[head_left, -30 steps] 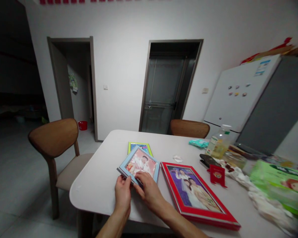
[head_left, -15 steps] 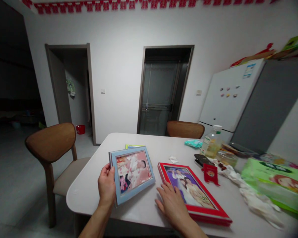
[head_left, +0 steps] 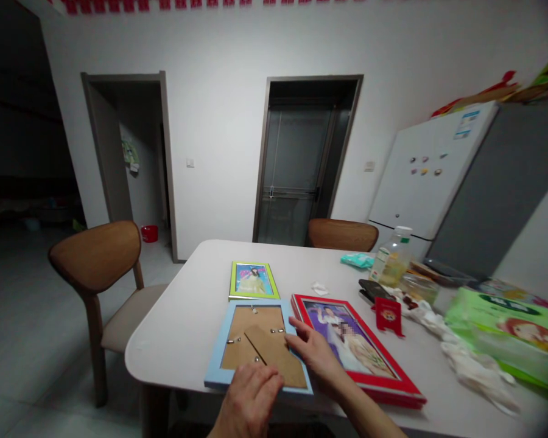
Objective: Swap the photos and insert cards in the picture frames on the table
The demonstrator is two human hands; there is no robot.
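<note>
A light blue picture frame point(head_left: 217, 356) lies face down near the table's front edge, its brown backing board point(head_left: 244, 319) showing with several small metal clips and a diagonal stand flap. At its near edge my left hand point(head_left: 251, 395) is closed, fingers bent over the border by the lowest clip; the fingertips are partly hidden. My right hand point(head_left: 317, 353) reaches across the right border, fingers stretched out and touching the frame and board. Just right of it lies a red picture frame point(head_left: 383, 353) with its photo up. Beyond sits a smaller green picture frame point(head_left: 270, 285), also photo up.
On the white table point(head_left: 173, 328) stand a plastic bottle point(head_left: 393, 258) and a green tissue pack point(head_left: 506, 334). Nearby lie a dark wallet-like object point(head_left: 372, 293), a red card point(head_left: 388, 316) and crumpled tissue point(head_left: 470, 365). Wooden chairs stand left point(head_left: 98, 255) and behind point(head_left: 342, 236).
The blue picture frame has been turned over from photo up to face down and laid on the table, uncovering the green one. My right hand has moved from the red frame to the blue one.
</note>
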